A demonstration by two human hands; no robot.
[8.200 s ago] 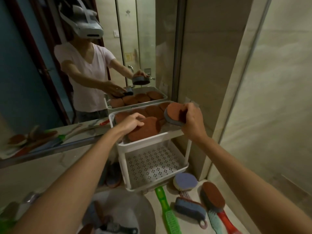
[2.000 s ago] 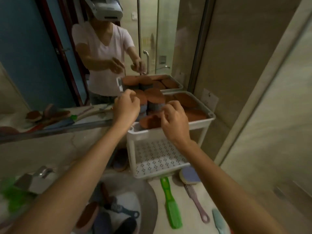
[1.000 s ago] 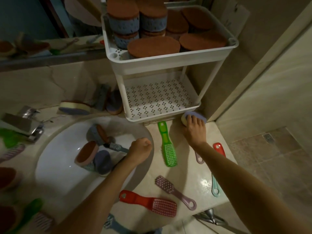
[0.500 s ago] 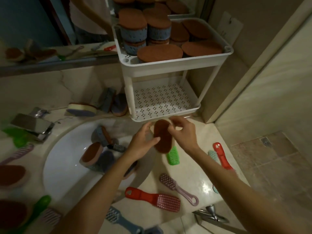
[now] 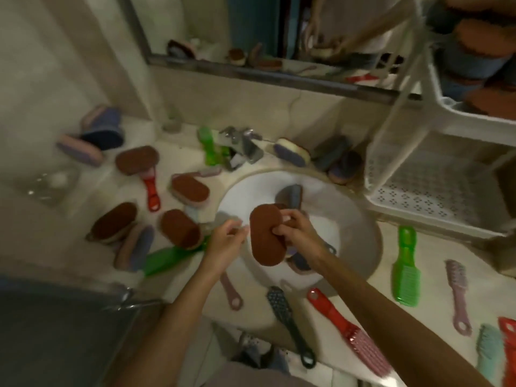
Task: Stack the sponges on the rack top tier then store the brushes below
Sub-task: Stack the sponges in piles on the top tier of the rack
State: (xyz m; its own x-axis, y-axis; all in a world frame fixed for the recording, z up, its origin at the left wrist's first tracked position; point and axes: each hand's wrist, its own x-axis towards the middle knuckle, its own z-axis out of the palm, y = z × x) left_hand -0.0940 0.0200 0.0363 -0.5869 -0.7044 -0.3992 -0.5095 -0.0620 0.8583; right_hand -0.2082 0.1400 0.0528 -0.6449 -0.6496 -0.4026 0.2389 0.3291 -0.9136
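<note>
One brown sponge point(image 5: 265, 241) held above the sink point(image 5: 374, 247).
The right hand point(image 5: 298, 236) grips it upright; the left hand point(image 5: 226, 244) hangs just beside, fingers loosely curled, holding nothing. The rack point(image 5: 435, 222) stands far right.

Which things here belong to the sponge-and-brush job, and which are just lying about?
Job: sponge in right hand; rack; loose sponge; green brush; red brush.
Lying about: tap; mirror; glass dish.
</note>
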